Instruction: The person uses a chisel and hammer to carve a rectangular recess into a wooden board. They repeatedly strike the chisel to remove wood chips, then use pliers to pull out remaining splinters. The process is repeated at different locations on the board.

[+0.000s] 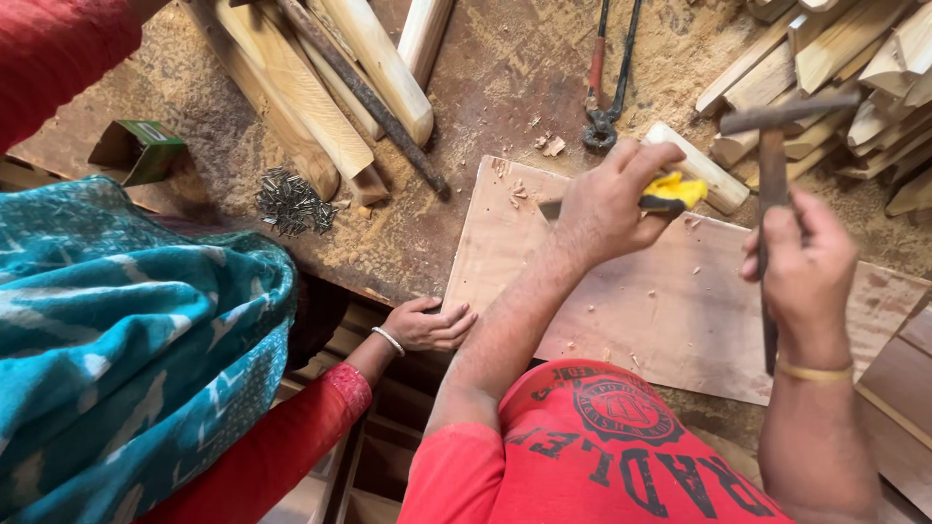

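My left hand [607, 199] grips a chisel with a yellow handle [680, 187] and holds it over a flat plywood board [670, 301]. The chisel's metal blade [549, 208] points left near the board's far edge. My right hand [801, 267] holds a hammer by its shaft, raised above the board's right side. The hammer's metal head [786, 114] sits up near a pile of wood pieces. A short pale wooden block [704, 170] lies just behind the chisel handle.
Another person in a teal shawl and red sleeve sits at the left, with a hand [427, 325] on the board's near-left corner. On the sawdust-covered bench lie a nail pile [291, 201], a green box [141, 150], pincers [602, 126], long wooden sticks [320, 87] and stacked offcuts [845, 58].
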`<state>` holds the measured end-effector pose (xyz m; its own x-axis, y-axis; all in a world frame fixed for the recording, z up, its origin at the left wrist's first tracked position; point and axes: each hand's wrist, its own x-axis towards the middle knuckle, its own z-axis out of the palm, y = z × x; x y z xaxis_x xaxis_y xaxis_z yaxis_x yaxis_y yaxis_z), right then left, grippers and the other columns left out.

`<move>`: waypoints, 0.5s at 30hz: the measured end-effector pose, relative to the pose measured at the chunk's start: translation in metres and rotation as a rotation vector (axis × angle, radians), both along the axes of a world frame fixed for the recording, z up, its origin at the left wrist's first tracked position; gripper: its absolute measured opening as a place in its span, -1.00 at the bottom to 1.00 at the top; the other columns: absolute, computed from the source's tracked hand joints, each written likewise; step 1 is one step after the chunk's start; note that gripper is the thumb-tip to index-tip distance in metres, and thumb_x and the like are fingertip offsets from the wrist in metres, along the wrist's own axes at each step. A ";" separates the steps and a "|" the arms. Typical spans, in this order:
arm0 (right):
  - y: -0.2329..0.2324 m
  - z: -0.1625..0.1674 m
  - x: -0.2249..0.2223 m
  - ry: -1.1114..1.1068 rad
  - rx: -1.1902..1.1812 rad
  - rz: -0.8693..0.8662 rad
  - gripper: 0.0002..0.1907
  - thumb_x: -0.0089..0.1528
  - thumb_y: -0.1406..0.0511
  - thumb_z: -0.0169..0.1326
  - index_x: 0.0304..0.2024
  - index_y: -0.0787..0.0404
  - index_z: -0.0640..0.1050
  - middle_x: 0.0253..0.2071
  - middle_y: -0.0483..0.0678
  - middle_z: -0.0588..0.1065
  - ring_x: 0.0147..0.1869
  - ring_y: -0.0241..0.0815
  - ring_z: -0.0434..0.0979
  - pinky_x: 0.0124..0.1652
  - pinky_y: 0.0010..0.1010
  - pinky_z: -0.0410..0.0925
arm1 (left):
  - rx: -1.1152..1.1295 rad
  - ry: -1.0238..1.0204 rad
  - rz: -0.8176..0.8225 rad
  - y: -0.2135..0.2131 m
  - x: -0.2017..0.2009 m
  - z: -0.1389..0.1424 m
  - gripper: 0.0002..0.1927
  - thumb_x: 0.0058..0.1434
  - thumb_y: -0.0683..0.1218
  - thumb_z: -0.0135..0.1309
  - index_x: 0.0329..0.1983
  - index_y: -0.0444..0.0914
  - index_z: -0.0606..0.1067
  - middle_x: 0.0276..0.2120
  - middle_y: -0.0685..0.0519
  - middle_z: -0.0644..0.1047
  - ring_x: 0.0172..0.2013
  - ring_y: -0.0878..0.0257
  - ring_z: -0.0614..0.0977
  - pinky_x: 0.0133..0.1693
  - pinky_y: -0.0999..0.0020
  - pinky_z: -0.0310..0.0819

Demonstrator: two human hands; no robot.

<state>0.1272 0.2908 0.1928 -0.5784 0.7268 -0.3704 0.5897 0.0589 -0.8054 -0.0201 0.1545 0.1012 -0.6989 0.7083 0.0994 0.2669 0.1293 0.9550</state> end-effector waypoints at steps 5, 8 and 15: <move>0.002 -0.020 0.037 -0.087 -0.044 -0.051 -0.57 0.48 0.29 0.01 0.36 0.33 0.44 -0.35 -0.06 0.49 -0.47 -0.36 0.44 -0.47 -0.55 0.33 | -0.200 0.191 -0.080 0.013 -0.011 -0.024 -0.69 0.13 0.10 0.28 -0.10 0.01 0.50 -0.29 0.12 0.56 -0.25 0.14 0.68 -0.28 0.20 0.58; 0.003 -0.031 0.052 -0.118 -0.083 -0.054 -0.55 0.46 0.27 0.03 0.37 0.32 0.43 -0.37 -0.07 0.49 -0.48 -0.36 0.44 -0.49 -0.55 0.32 | -0.281 0.198 -0.168 0.015 -0.021 -0.037 -0.68 0.07 0.12 0.23 -0.13 -0.01 0.52 -0.33 0.11 0.60 -0.26 0.13 0.69 -0.30 0.16 0.58; 0.006 -0.048 0.069 -0.115 -0.079 -0.013 -0.56 0.45 0.28 0.04 0.35 0.33 0.45 -0.36 -0.07 0.49 -0.46 -0.38 0.43 -0.48 -0.56 0.32 | -0.401 0.156 -0.311 0.017 -0.034 -0.050 -0.69 0.03 0.15 0.23 -0.21 -0.03 0.55 -0.33 0.09 0.63 -0.21 0.09 0.69 -0.23 0.08 0.58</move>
<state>0.1959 0.2967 0.1448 -0.5192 0.7002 -0.4900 0.6790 -0.0103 -0.7341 -0.0538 0.1719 0.0509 -0.4483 0.8835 -0.1361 0.4854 0.3685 0.7928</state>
